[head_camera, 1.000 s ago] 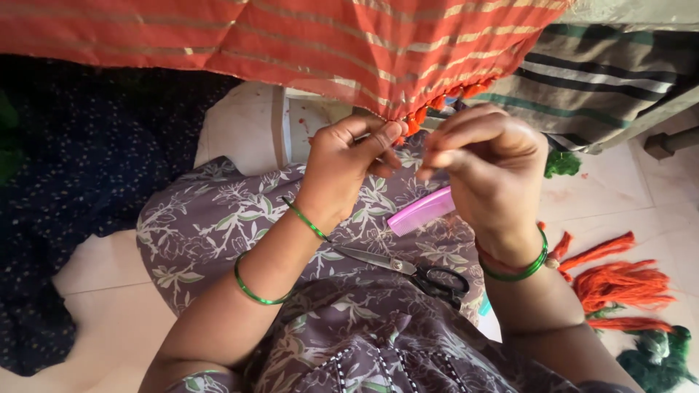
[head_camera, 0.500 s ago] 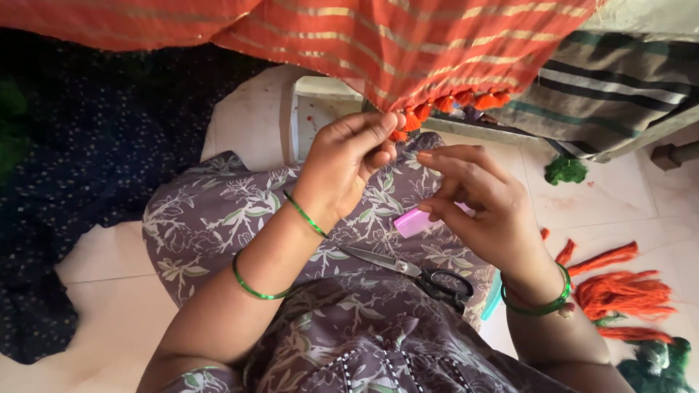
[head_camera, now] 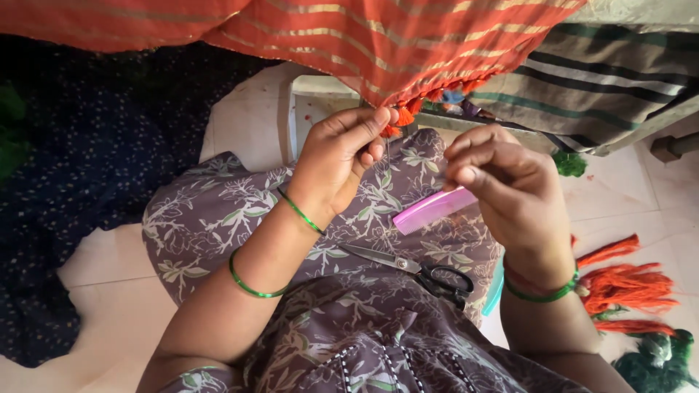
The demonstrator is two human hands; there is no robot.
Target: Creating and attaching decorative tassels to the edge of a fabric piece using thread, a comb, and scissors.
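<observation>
Pinching an orange tassel (head_camera: 397, 118) on the orange striped cloth's (head_camera: 408, 44) edge, left hand (head_camera: 342, 160) grips closed. Right hand (head_camera: 510, 189) clamps a pink plastic comb (head_camera: 431, 209), fingertips nipped together, possibly on thread. Likely tassel work; the next pull needs tension.

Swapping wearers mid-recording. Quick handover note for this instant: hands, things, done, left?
Left hand: pinching an orange tassel on the edge of the striped orange cloth.
Right hand: fingertips pinched together, pink comb under the palm; a thin thread seems to run between the hands.
Scissors: on the lap, untouched.
Loose orange tassels: on the floor, right side.
Done: several tassels hang along the edge.
Left: the one in hand looks unfinished.
</observation>
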